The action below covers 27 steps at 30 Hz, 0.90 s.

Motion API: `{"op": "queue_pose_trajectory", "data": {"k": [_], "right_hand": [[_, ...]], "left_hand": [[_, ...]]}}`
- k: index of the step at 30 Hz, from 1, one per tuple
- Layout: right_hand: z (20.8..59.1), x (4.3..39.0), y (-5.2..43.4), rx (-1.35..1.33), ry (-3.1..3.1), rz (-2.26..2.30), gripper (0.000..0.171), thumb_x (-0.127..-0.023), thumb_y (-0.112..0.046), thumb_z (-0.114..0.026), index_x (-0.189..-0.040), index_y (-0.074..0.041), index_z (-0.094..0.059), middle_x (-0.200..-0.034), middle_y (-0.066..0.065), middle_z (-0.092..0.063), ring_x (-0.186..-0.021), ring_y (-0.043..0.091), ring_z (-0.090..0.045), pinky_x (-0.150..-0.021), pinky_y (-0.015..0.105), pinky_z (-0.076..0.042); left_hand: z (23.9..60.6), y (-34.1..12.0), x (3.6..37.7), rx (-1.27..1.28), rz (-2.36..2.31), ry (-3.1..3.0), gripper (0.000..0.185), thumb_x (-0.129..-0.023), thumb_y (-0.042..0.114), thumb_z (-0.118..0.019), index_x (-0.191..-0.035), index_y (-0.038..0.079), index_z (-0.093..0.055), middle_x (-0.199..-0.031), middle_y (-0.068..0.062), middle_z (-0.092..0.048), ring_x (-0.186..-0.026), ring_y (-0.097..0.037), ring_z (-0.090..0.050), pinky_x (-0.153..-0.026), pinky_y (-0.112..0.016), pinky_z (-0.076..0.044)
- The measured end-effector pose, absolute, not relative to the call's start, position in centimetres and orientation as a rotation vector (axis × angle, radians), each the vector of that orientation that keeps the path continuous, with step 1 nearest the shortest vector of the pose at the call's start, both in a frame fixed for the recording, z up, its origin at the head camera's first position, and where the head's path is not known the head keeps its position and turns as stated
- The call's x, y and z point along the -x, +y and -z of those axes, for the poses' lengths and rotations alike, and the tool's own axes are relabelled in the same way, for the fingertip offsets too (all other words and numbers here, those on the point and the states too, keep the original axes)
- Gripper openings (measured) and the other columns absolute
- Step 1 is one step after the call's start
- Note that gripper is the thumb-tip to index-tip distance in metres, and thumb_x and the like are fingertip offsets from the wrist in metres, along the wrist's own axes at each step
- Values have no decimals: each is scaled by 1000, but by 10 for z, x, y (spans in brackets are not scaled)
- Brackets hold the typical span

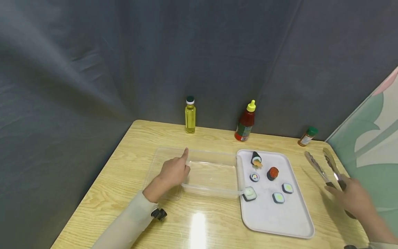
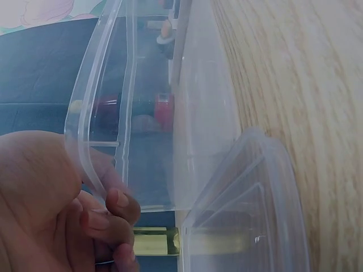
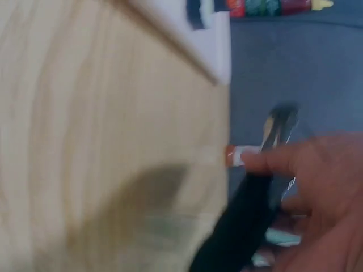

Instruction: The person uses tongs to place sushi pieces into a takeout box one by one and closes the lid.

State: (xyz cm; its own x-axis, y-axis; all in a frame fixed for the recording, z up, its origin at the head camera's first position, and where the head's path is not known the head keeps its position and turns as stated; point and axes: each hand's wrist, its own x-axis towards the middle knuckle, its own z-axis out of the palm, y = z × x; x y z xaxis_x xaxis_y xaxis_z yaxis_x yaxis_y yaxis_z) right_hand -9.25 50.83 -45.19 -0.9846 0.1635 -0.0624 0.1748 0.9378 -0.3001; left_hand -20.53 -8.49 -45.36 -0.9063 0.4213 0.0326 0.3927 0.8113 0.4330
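Observation:
My left hand point(image 1: 174, 171) grips the left rim of a clear plastic container point(image 1: 214, 191), index finger stretched along the edge. In the left wrist view, curled fingertips point(image 2: 120, 199) show at the container's wall. Its clear lid point(image 2: 249, 226) lies flat to the left, partly under my forearm. To the right, my right hand point(image 1: 354, 197) holds metal tongs point(image 1: 317, 168) by their black handles, the arms spread with nothing between the tips. Between the hands, a white tray point(image 1: 270, 221) bears several sushi pieces, including a hand roll point(image 1: 256, 159) and a red-topped piece point(image 1: 272, 173).
Along the back edge stand an oil bottle point(image 1: 190, 117), a red sauce bottle point(image 1: 245, 124) with a yellow cap, and a small green-capped spice jar point(image 1: 308, 136). A dark curtain point(image 1: 217, 62) hangs behind the wooden table point(image 1: 124, 162).

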Motion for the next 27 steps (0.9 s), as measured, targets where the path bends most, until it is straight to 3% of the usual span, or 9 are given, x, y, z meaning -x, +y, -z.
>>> {"op": "queue_pose_trajectory", "data": {"k": [2, 4, 7, 9, 11, 15, 21, 23, 27], "right_hand": [[443, 91, 498, -164, 3096, 504, 83, -104, -39, -67, -147, 25, -36, -132, 55, -45, -111, 74, -48, -80, 77, -47], [434, 90, 487, -59, 3101, 512, 78, -103, -35, -70, -147, 22, -40, -134, 51, -47, -109, 70, -54, -78, 74, -49], [427, 86, 472, 124, 3102, 546, 69, -98, -24, -78, -148, 13, -49, -135, 37, -57, -104, 34, -71, -78, 51, -58], [427, 83, 463, 277, 3126, 537, 64, -91, -14, -84, -146, 5, -57, -132, 25, -64, -102, 4, -66, -76, 35, -58], [429, 80, 455, 416, 3158, 491, 65, -82, -8, -89, -142, -4, -64, -129, 16, -69, -98, -12, -57, -71, 23, -54], [431, 81, 441, 643, 3218, 331, 72, -71, -7, -95, -138, -17, -69, -127, 7, -75, -101, -5, -66, -75, 21, -56], [433, 88, 422, 877, 3258, 305, 77, -58, -3, -98, -130, -17, -75, -118, 3, -81, -103, 10, -74, -86, 2, -45], [434, 90, 415, 914, 3267, 271, 76, -56, -3, -99, -127, -16, -77, -117, 1, -81, -102, 14, -75, -86, 7, -50], [436, 91, 402, 887, 3257, 207, 71, -59, -5, -99, -126, -18, -78, -118, -2, -81, -102, 23, -76, -85, 35, -58]], "left_hand": [[454, -85, 205, -656, -675, 2933, 68, -105, 12, -53, -164, -8, -25, -45, 11, -35, -37, -1, -22, -36, -18, -21], [454, -84, 205, -641, -675, 2936, 68, -105, 12, -54, -163, -8, -25, -44, 10, -35, -37, -1, -22, -36, -18, -21], [454, -84, 205, -616, -678, 2938, 68, -105, 12, -54, -163, -8, -25, -44, 10, -35, -37, -2, -23, -36, -18, -21], [453, -83, 205, -603, -686, 2938, 68, -104, 12, -54, -163, -7, -26, -44, 10, -36, -37, -2, -23, -36, -19, -21], [452, -82, 206, -598, -693, 2939, 68, -104, 11, -55, -163, -7, -26, -44, 10, -35, -37, -2, -23, -36, -19, -21], [450, -83, 207, -598, -715, 2943, 68, -102, 10, -56, -162, -6, -30, -43, 11, -33, -36, -2, -21, -35, -19, -20], [443, -86, 212, -600, -740, 2908, 69, -97, 9, -64, -159, -6, -37, -42, 12, -31, -35, -1, -20, -35, -18, -22], [441, -87, 215, -589, -741, 2897, 69, -96, 12, -66, -158, -5, -40, -42, 11, -31, -36, -2, -21, -35, -19, -22], [437, -87, 219, -511, -754, 2889, 64, -99, 23, -67, -156, 1, -47, -44, 11, -32, -38, -4, -22, -37, -20, -23]]}}
